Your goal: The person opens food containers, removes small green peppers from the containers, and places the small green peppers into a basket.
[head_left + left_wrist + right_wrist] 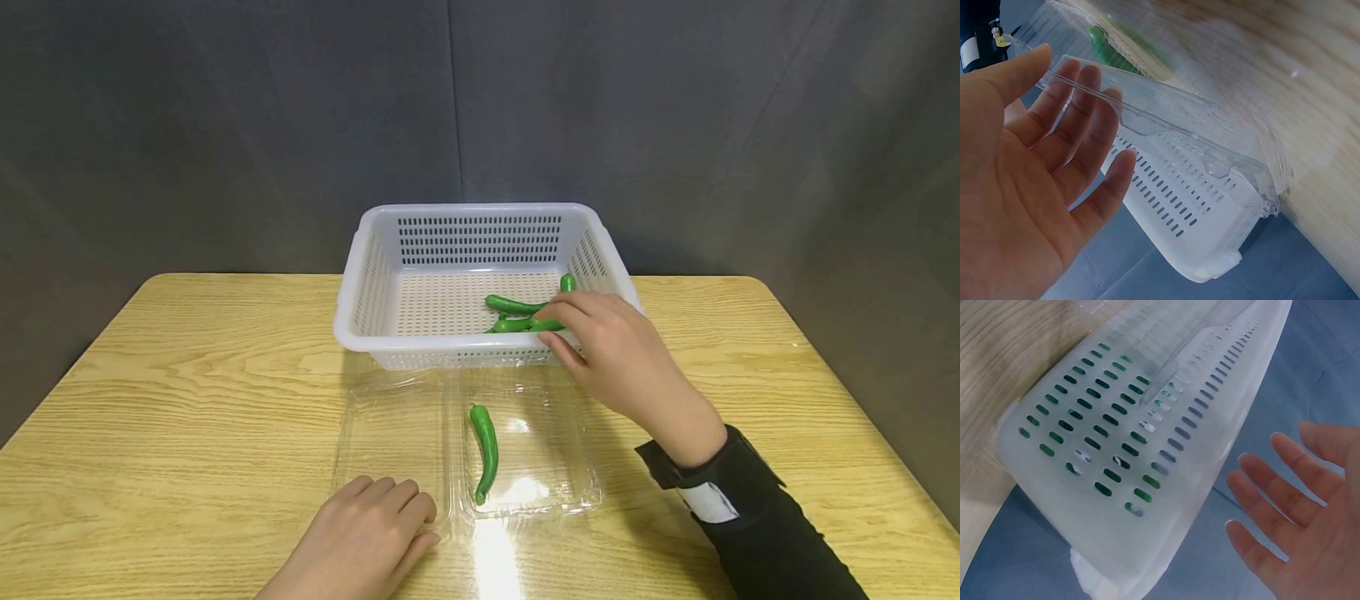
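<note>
One green chili pepper (pixel 485 450) down, by the look of it, lying lengthwise in the right half of the clear clamshell tray (pixel 390 433). Judging the job as early on: moving peppers from the white slotted basket (pixel 480 237) to the tray, with two or perhaps three more green peppers (pixel 513 305) waiting in the basket's near right corner, crossing one another. Reaching over the basket's near rim with the right hand (pixel 622 358), laying the fingertips on or just over the topmost of those peppers; showing straight, spread fingers in the right wrist view, so reading as open and not yet gripping anything, though not seeing the actual contact clearly past the knuckles in the head view. Resting the left hand (pixel 360 542) palm down on the counter (pixel 187 375), fingers relaxed and straight, touching the near edge of the tray's empty left half, probably steadying it; holding nothing. Sitting just in front of the basket, with both halves opened flat and nearly touching the basket's near wall. Remaining, as far as can be judged: picking up each pepper from the basket, carrying it across to the tray beside the first one, then possibly folding the empty half over as a lid
</note>
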Demonstrator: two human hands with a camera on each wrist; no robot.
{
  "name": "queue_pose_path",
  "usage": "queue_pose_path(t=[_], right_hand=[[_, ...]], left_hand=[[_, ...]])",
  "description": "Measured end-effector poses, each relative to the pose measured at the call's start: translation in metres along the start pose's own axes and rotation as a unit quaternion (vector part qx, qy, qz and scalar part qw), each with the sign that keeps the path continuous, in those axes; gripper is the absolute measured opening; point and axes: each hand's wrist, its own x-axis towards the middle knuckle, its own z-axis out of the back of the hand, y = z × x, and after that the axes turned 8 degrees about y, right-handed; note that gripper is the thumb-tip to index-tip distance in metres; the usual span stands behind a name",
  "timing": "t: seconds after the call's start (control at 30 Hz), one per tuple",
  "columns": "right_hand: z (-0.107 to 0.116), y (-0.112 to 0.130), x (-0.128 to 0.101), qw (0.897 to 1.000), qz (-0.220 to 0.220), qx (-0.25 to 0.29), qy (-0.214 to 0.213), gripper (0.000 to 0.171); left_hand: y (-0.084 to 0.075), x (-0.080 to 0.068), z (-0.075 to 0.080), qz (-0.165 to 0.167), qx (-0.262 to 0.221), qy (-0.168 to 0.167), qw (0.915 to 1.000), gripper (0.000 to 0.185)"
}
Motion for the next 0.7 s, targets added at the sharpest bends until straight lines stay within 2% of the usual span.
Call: queue_pose_path(t=[0.47, 0.7], right_hand=[[0.002, 0.013, 0.001, 0.999, 0.029, 0.010, 0.007, 0.019], [0.003, 0.019, 0.001, 0.999, 0.041, 0.013, 0.015, 0.020]], left_hand=[[0.000, 0.000, -0.001, 0.002, -0.006, 0.014, 0.9999, 0.015], [0.001, 0.000, 0.000, -0.001, 0.000, 0.003, 1.0000, 0.017]])
